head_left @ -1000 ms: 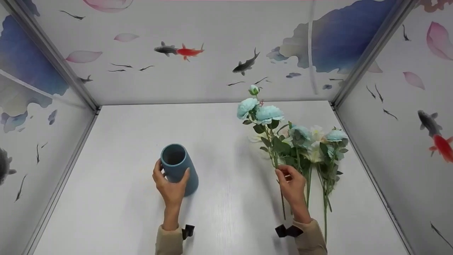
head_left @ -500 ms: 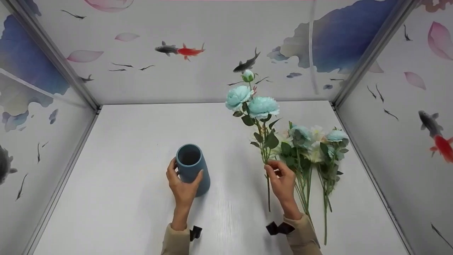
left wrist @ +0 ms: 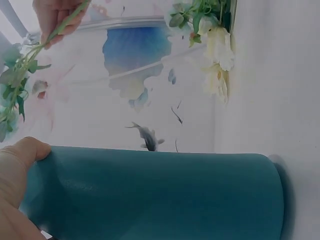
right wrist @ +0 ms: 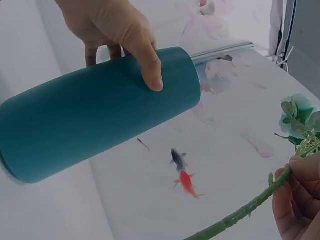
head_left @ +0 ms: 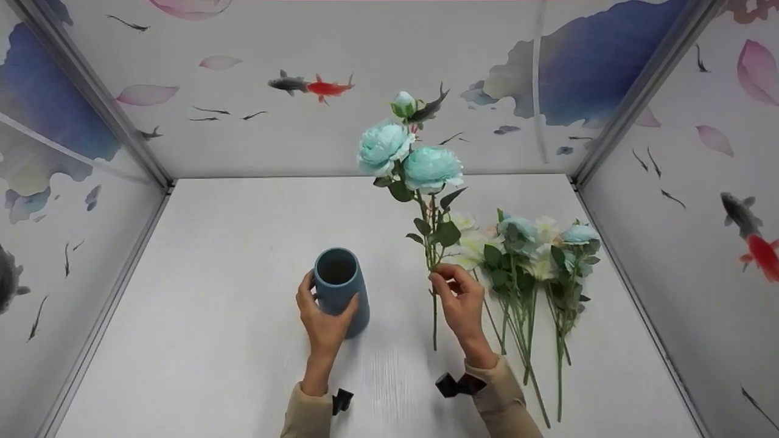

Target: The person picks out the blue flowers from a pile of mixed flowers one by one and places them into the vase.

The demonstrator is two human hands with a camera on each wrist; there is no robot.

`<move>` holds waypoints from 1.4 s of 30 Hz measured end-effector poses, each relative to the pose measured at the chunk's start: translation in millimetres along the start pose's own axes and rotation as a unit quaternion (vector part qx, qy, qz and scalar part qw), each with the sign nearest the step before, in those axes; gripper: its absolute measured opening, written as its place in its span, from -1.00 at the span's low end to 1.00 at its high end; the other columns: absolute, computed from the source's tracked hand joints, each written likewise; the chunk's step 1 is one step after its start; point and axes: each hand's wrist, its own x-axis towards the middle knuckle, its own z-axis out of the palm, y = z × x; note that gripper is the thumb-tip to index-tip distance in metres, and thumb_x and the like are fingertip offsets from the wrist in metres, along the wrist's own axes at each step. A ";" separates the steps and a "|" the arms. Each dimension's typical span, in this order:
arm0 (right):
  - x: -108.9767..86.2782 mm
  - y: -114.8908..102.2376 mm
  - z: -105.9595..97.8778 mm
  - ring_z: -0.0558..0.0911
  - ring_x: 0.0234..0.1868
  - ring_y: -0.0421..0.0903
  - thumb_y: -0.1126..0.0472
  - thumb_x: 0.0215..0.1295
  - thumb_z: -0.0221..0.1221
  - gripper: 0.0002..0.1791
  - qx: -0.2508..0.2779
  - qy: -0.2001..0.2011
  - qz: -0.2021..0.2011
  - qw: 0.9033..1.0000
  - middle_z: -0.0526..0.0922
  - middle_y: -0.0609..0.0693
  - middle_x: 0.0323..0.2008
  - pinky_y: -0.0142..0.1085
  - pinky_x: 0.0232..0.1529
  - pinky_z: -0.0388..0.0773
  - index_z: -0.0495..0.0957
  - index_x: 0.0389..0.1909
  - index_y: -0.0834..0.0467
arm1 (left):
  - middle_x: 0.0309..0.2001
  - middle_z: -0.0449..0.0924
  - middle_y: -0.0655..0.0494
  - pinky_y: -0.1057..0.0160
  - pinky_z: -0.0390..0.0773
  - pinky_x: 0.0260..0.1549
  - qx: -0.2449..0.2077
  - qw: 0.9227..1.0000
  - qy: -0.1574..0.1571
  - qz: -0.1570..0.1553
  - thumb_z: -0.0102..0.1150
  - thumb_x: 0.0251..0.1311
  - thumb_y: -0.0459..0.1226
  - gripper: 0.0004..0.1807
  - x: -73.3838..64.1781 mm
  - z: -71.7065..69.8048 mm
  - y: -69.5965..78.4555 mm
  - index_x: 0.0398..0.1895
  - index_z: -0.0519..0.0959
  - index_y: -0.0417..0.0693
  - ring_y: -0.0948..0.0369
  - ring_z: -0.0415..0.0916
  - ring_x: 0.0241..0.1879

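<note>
A teal-blue vase stands on the white table, its round mouth facing up. My left hand grips it near the top, thumb on the near right side and fingers around the left; the left wrist view shows the thumb on the vase wall. To the right, my right hand pinches the green stem of an artificial flower spray between thumb and fingers. The spray is upright, with two turquoise blooms and a bud at its top. Its lower stem hangs free beside the vase, apart from it.
Several more artificial flowers, turquoise and cream, lie on the table at the right, stems toward the front. Printed white panels with fish and petals wall in the back and both sides.
The right hand has carried the flower spray left and up, away from the flowers lying on the table. The left hand has moved the vase to the right.
</note>
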 end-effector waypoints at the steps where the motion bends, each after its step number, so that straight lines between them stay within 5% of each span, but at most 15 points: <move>1: 1.1 -1.5 1.7 0.53 -0.56 -0.09 0.57 0.12 0.16 -0.97 0.004 0.000 -0.001 1.000 0.54 0.24 -0.55 -0.48 -0.51 0.45 0.53 -0.39 0.49 | 0.07 0.30 -0.42 -0.12 0.31 -0.05 0.001 1.000 0.000 0.000 0.44 -0.33 -0.55 -0.15 -0.2 0.4 0.4 0.15 0.22 -0.52 -0.15 0.25 0.07; 15: 9.2 -12.8 20.4 0.51 -0.55 -0.14 0.58 0.12 0.14 -0.98 0.036 -0.008 -0.029 0.999 0.52 0.24 -0.54 -0.47 -0.51 0.46 0.49 -0.42 0.50 | 0.10 0.28 -0.38 -0.17 0.25 0.03 -0.001 1.000 -0.029 0.007 0.44 -0.30 -0.52 -0.13 -6.7 8.7 4.0 0.17 0.20 -0.51 -0.15 0.22 0.11; 18: 8.9 -6.1 24.1 0.51 -0.53 -0.17 0.62 0.10 0.14 -0.94 0.052 -0.008 -0.033 0.998 0.52 0.22 -0.53 -0.47 -0.51 0.47 0.51 -0.42 0.46 | 0.13 0.28 -0.37 -0.08 0.19 0.16 -0.010 0.998 0.011 0.064 0.41 -0.23 -0.47 -0.21 -7.5 8.8 -0.8 0.14 0.24 -0.50 -0.11 0.22 0.16; 21: 8.7 1.1 26.4 0.52 -0.50 -0.20 0.62 0.09 0.14 -0.89 0.065 -0.005 -0.032 0.997 0.53 0.19 -0.52 -0.46 -0.51 0.48 0.53 -0.40 0.41 | 0.04 0.39 -0.31 0.09 0.30 0.13 -0.034 0.986 0.044 0.154 0.30 -0.03 -0.41 -0.45 -5.9 10.2 -0.4 0.04 0.37 -0.47 -0.07 0.34 0.08; 24: 9.1 1.6 28.7 0.52 -0.47 -0.21 0.59 0.12 0.14 -0.91 0.075 -0.009 -0.039 0.996 0.53 0.16 -0.50 -0.44 -0.51 0.50 0.54 -0.38 0.39 | -0.12 0.51 -0.20 0.21 0.45 -0.06 -0.067 0.976 0.014 0.206 0.18 0.09 -0.42 -0.69 -1.2 12.3 15.8 -0.09 0.47 -0.42 0.00 0.46 -0.11; 28: 10.4 -1.1 32.6 0.52 -0.46 -0.20 0.55 0.15 0.15 -0.93 0.085 -0.019 -0.049 0.995 0.52 0.16 -0.48 -0.42 -0.51 0.51 0.54 -0.37 0.37 | -0.21 0.56 -0.09 0.23 0.54 -0.27 -0.095 0.979 -0.071 0.168 0.20 0.05 -0.54 -0.75 0.4 16.3 38.3 -0.16 0.54 -0.31 0.09 0.53 -0.22; 33: 15.0 -10.9 38.0 0.53 -0.46 -0.19 0.56 0.14 0.15 -0.91 0.090 -0.030 -0.063 0.993 0.52 0.15 -0.47 -0.40 -0.49 0.52 0.54 -0.37 0.36 | -0.26 0.57 -0.11 0.20 0.60 -0.38 -0.111 0.978 -0.141 0.108 0.22 0.01 -0.60 -0.74 -2.1 21.3 56.5 -0.19 0.55 -0.30 0.06 0.57 -0.26; 37: 18.7 -18.5 40.8 0.52 -0.44 -0.20 0.59 0.13 0.13 -0.88 0.091 -0.031 -0.071 0.993 0.53 0.11 -0.45 -0.40 -0.46 0.51 0.53 -0.37 0.35 | -0.31 0.58 -0.17 0.16 0.62 -0.42 -0.130 0.975 -0.171 0.059 0.19 0.02 -0.62 -0.81 2.4 19.4 79.8 -0.25 0.54 -0.41 0.02 0.57 -0.29; 42: 19.6 -23.0 42.8 0.52 -0.43 -0.20 0.58 0.14 0.13 -0.89 0.097 -0.035 -0.069 0.992 0.53 0.11 -0.44 -0.39 -0.44 0.52 0.53 -0.37 0.36 | -0.34 0.60 -0.16 0.14 0.62 -0.43 -0.144 0.974 -0.173 0.018 0.18 0.05 -0.61 -0.87 6.0 18.7 84.0 -0.30 0.57 -0.41 0.07 0.59 -0.32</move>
